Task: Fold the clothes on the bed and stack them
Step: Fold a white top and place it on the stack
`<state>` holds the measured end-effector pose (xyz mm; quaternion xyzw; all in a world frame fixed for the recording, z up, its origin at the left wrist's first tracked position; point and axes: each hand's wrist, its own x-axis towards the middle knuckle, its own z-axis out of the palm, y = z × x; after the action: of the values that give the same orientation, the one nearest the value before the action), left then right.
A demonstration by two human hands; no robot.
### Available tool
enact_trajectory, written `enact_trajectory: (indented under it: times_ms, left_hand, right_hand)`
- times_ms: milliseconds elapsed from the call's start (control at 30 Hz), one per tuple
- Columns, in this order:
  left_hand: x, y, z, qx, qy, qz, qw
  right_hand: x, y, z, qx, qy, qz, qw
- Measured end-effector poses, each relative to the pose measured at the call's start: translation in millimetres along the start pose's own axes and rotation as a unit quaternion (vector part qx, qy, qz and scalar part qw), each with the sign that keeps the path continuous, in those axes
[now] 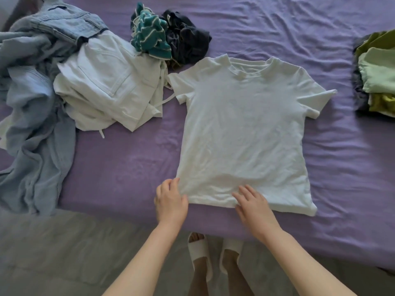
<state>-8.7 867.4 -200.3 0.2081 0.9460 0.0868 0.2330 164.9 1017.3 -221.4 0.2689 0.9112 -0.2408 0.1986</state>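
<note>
White T-shirt (243, 133) lies spread flat, collar away from the person, on the purple bed (342, 167). Left hand (171, 201) pinches the near-left hem corner; right hand (254, 206) rests on the hem, fingers straight. Unfolded heap to the left: white trousers (106, 90), blue garments (36, 103), striped teal piece (149, 37); folded green stack (378, 75) at far right.
</note>
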Motion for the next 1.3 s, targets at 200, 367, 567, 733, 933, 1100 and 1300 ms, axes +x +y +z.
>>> enact_trajectory:
  times_ms: [200,367,567,733,933,1100,1300]
  left_hand:
    - [-2,72,32,0.106,-0.159,0.240,0.952]
    - [-18,116,58,0.103,-0.237,0.248,0.934]
    - [-28,124,62,0.063,-0.219,0.234,0.945]
    - [-27,138,58,0.071,-0.190,0.282,0.938]
    - [-26,154,64,0.167,-0.247,0.313,0.902]
    - [-25,151,66,0.214,-0.286,0.313,0.880]
    - [-23,158,60,0.243,-0.316,0.324,0.858]
  right_hand:
    - [-22,71,-19,0.013,0.054,0.099,0.994]
    - [-33,105,-28,0.075,0.108,0.252,0.959]
    - [-34,107,-36,0.162,0.190,0.262,0.932]
    - [-44,96,-47,0.356,0.285,0.231,0.859]
    - [-56,100,-47,0.378,0.272,0.291,0.836]
    - [-57,116,-38,0.289,0.188,0.335,0.877]
    - [-66,117,-31,0.050,0.109,0.325,0.938]
